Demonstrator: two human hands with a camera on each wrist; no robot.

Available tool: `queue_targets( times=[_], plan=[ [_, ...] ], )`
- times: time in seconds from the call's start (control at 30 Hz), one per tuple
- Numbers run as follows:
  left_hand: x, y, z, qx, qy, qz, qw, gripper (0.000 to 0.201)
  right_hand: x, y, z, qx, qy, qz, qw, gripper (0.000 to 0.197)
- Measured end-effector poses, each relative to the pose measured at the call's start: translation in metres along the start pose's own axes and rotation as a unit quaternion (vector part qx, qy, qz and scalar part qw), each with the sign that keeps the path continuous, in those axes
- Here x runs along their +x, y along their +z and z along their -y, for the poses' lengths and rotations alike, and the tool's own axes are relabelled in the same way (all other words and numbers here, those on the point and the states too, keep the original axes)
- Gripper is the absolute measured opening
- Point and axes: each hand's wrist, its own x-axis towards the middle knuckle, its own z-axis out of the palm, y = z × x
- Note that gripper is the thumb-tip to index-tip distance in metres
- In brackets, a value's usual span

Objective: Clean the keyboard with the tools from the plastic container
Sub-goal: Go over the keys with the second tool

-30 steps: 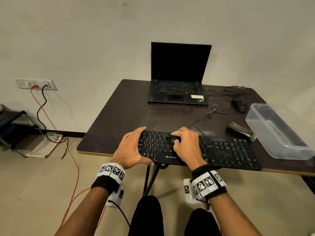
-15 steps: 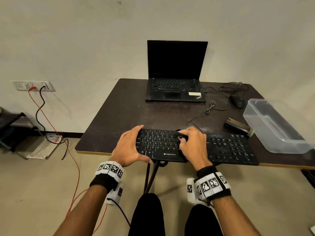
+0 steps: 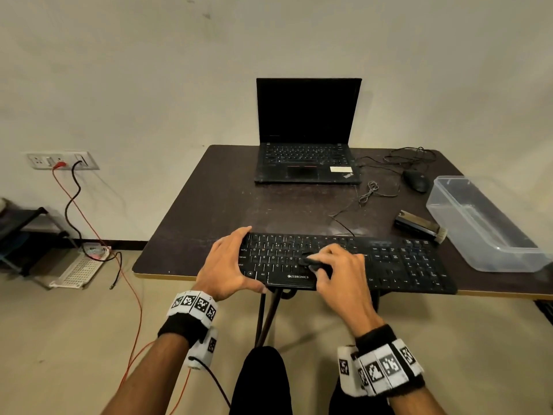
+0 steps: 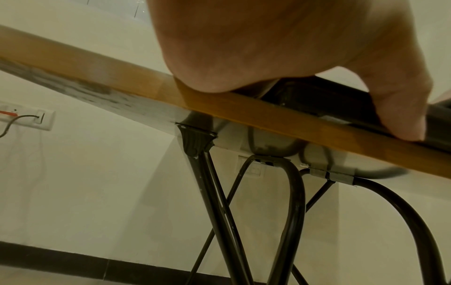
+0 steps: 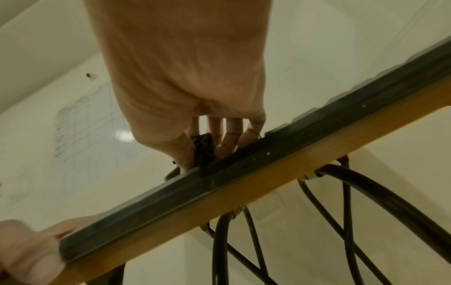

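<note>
I'm mid-scrub: my right hand pinches a small black cleaning tool against the keyboard keys under its fingertips, my left hand clamps the keyboard's end, and next I'd sweep toward the uncleaned keys rightward.

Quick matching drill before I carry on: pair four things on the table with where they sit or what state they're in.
Things:
1. laptop
2. plastic container
3. mouse
4. keyboard

States:
A. gripped at its left end by the left hand
B. open at the table's far edge, screen dark
C. lying beyond the container's far end
D. clear, at the table's right edge

Pairs: 1-B, 2-D, 3-C, 4-A
</note>
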Motion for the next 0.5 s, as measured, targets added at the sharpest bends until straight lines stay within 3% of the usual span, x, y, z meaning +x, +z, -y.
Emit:
queue_targets(
  times=[0.1,0.27,0.4,0.5],
  plan=[
    [0.000,0.000,0.001,0.004,-0.006,0.004,1.000,0.139,0.013,0.000,0.003,-0.015,0.039,-0.018,0.999,0.030],
    [0.001,0.000,0.002,0.002,-0.001,-0.002,1.000,0.139,-0.021,0.002,0.019,0.011,-0.038,0.065,0.997,0.036],
    [0.000,0.000,0.000,0.014,0.004,0.001,1.000,0.138,-0.009,0.001,0.015,0.010,0.023,-0.007,1.000,0.027],
    [0.001,0.000,0.001,0.013,0.008,-0.001,1.000,0.137,-0.015,0.009,0.030,0.006,-0.025,0.064,0.998,0.033]
  ],
)
